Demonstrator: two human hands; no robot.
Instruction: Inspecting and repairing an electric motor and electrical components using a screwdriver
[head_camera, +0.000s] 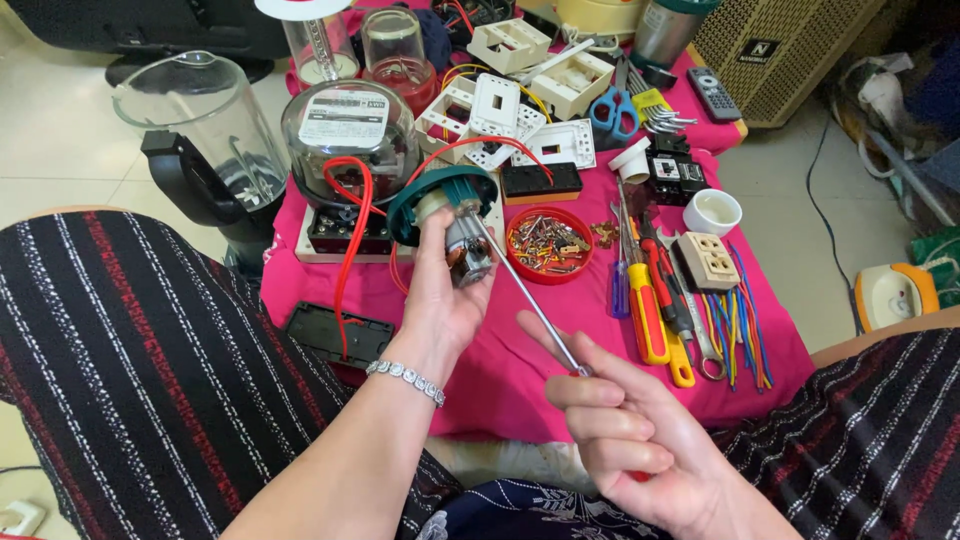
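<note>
Teal-capped small metal motor: above pink-covered table's near edge, our left hand fingers wrapped round body. We judge it rigid, dense, wiring fragile; grip casing. Right hand fingers curled, pinching long steel screwdriver, tip at motor.

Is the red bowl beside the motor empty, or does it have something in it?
Not empty. The red bowl on the pink cloth holds a heap of small screws and metal bits covering its bottom.
</note>
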